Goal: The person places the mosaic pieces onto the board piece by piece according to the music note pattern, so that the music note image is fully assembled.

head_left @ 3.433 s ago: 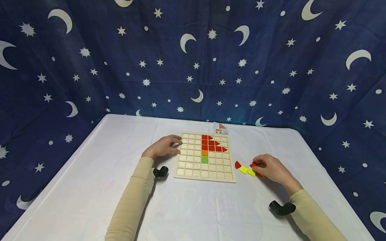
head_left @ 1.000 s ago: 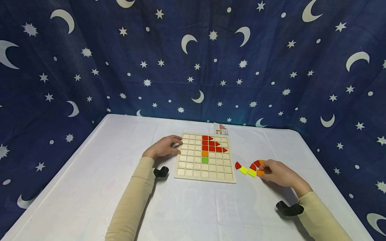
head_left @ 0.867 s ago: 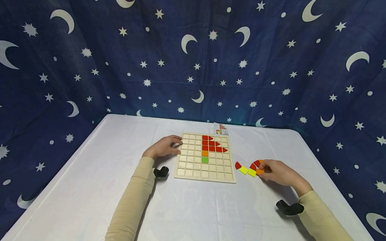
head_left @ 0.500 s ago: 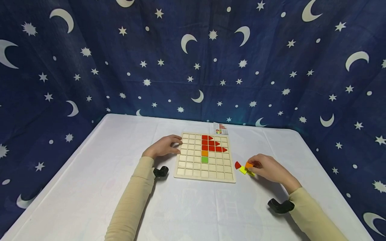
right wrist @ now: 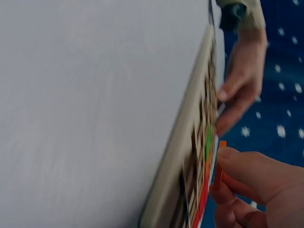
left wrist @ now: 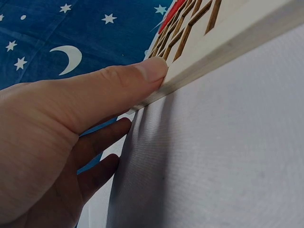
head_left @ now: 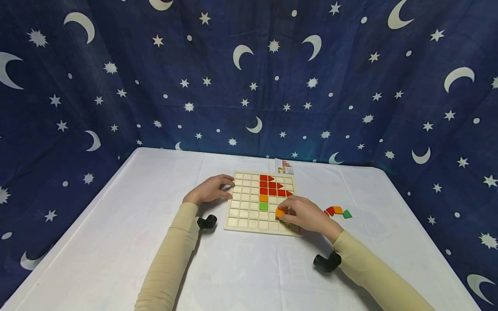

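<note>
My right hand (head_left: 309, 214) pinches an orange square tile (head_left: 279, 213) between thumb and fingers, over the right part of a wooden grid board (head_left: 243, 223). In the right wrist view the held tile (right wrist: 218, 175) stands edge-on. My left hand (head_left: 208, 190) is at the board's left side; the left wrist view has its thumb (left wrist: 154, 69) touching the rim. Red squares (head_left: 263, 185) ending in red pointed tiles form three rows on the board. Below them sit an orange square (head_left: 263, 198) and a green square (head_left: 263, 206). My right hand hides some cells.
Right of the board lie loose pieces: red ones (head_left: 330, 211), an orange one (head_left: 338, 210) and a green one (head_left: 347, 214). My right hand covers the place where the yellow tiles lay. A printed pattern card (head_left: 284, 166) lies behind the board on the white-covered table (head_left: 233, 268).
My right hand took the orange square from the loose pieces and carried it left over the board. A green loose piece now shows at the right. My left hand stays put.
</note>
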{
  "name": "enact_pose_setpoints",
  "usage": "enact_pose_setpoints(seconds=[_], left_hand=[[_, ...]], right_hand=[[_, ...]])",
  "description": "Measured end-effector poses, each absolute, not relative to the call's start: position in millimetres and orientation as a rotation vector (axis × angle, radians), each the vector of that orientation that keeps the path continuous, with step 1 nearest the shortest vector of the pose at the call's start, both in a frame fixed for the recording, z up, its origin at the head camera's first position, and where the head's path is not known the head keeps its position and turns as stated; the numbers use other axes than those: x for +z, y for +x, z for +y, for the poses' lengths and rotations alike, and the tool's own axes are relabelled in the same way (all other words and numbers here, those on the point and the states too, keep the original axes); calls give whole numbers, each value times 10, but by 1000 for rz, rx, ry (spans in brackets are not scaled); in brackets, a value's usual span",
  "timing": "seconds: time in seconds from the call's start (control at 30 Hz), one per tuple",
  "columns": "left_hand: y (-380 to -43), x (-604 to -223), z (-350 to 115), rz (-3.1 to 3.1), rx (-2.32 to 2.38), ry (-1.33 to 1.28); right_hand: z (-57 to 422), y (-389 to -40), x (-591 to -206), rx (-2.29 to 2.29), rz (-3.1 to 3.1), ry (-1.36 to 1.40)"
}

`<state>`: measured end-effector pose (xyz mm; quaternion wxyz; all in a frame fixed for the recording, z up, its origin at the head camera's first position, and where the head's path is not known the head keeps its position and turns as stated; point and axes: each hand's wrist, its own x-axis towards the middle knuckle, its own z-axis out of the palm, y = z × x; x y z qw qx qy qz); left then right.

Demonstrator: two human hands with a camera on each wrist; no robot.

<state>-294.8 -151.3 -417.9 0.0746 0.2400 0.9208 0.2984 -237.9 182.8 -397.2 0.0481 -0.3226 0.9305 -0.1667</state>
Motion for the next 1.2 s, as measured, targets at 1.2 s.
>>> enact_pose_setpoints(seconds=[1.2], left_hand=[[-2959,-4175,-1521,2757,912,714]], right_hand=[[1403,-2410,-4095,-489,2895,-1070]])
